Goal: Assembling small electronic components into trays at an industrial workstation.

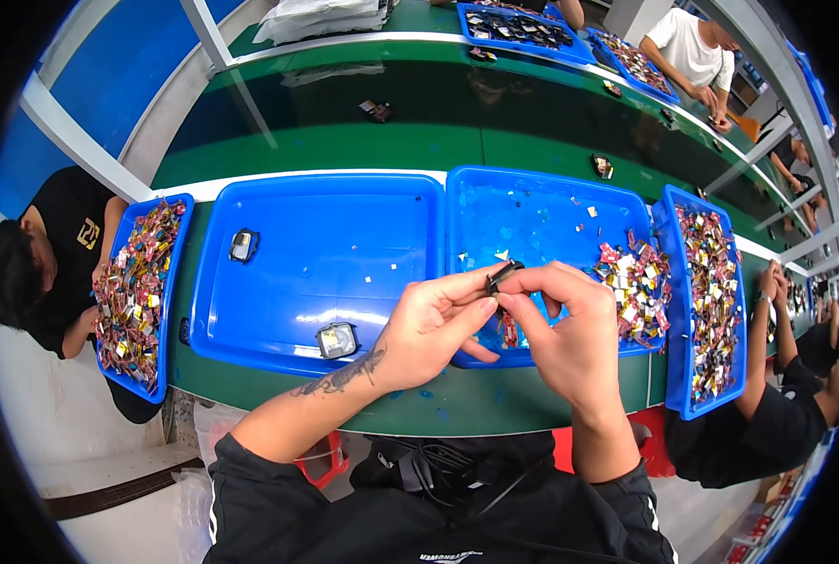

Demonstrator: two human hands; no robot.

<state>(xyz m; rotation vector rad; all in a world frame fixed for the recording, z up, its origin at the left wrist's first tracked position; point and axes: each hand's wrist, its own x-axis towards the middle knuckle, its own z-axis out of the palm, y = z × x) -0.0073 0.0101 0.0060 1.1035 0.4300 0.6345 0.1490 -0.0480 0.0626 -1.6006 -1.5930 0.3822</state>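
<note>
In front of me, a small black plastic piece (504,276) is pinched between the fingertips of both hands, above the near part of a blue tray (551,183). My left hand (429,324) grips it from the left, thumb and fingers closed. On its other side, my right hand (570,315) has its thumb and index finger closed on the same piece. Fingers partly hide its shape. Below and right of my hands, many small red, white and yellow parts (635,296) lie heaped in that tray. A larger blue tray (288,320) at left holds two black-framed pieces, one near (337,340) and one far (243,245).
Narrow blue trays full of small colourful parts flank the workspace at left (142,291) and right (711,301). Beyond a white ledge runs a green conveyor belt (325,132) carrying a few dark pieces. Co-workers sit left, right and across. Grey metal posts (81,141) frame the station.
</note>
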